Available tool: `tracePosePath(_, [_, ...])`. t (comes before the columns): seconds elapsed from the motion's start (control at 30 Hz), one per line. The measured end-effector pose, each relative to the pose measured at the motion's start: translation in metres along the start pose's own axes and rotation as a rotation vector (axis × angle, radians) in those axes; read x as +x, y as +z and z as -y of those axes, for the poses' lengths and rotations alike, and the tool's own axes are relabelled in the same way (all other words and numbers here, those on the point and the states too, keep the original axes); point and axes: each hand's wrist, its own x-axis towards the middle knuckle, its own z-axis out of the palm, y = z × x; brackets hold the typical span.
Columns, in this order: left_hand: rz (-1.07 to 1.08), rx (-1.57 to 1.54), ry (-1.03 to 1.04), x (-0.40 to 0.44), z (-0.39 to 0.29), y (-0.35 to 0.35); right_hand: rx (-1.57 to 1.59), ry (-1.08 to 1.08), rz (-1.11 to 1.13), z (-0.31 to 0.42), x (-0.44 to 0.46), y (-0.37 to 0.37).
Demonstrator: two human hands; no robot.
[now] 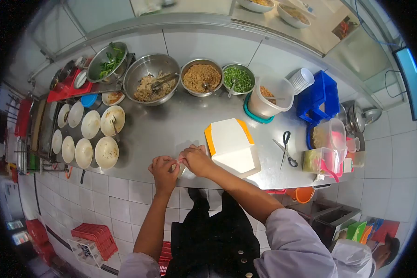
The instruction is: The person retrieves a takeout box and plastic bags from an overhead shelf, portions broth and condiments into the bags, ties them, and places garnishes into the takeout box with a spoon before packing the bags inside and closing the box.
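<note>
My left hand [164, 169] and my right hand [196, 160] meet near the front edge of the steel counter, with fingers pinched together. Between them is a small pale, partly see-through packet [181, 171], mostly hidden by the fingers; its contents cannot be made out. Just right of my right hand lies an unfolded paper food box [236, 160], white inside with yellow side flaps.
Several bowls [106, 153] stand at left. Along the back are metal bowls of shredded meat [149, 89], brown mince [201, 78] and chopped greens [237, 78], plus a plastic tub [272, 99]. Scissors [286, 149], clear containers [319, 160] and a blue basket [319, 99] sit at right.
</note>
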Motion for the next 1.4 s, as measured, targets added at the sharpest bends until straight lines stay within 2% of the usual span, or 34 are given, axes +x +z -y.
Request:
tracePosePath(0.2, [0.073,0.028,-0.047,0.000,0.016,0.003,0.207,-0.087,-0.024,-0.022,0.015,0.007])
tracePosePath(0.47, [-0.054,-0.102,-0.164,0.005,0.028,0.009,0.202,-0.177,-0.011,-0.016,0.032,-0.005])
tracePosePath(0.57, [-0.054,-0.039,-0.172,0.006,0.023,0.006,0.228,-0.188,-0.010,-0.019,0.033,0.000])
tracePosePath(0.67, [-0.038,0.038,-0.104,0.007,0.024,0.004,0.246,-0.189,-0.003,-0.020,0.034,0.016])
tracePosePath(0.87, [-0.033,0.006,-0.107,0.005,0.032,0.004,0.225,-0.209,0.032,-0.021,0.038,0.016])
tracePosePath(0.97, [0.034,-0.018,-0.084,0.012,0.037,-0.001,0.147,-0.218,0.072,-0.022,0.041,0.012])
tracePosePath(1.07, [0.059,-0.029,-0.098,0.016,0.028,-0.010,0.151,-0.241,0.019,-0.021,0.039,0.013])
tracePosePath(1.17, [0.055,0.086,0.016,0.018,0.031,-0.014,0.195,-0.213,0.024,-0.021,0.039,0.011])
tracePosePath(1.27, [0.106,0.157,0.005,0.021,0.030,-0.020,0.206,-0.244,-0.002,-0.019,0.040,0.014])
tracePosePath(1.4, [0.055,0.099,0.019,0.020,0.032,-0.016,0.198,-0.286,-0.028,-0.023,0.048,0.018])
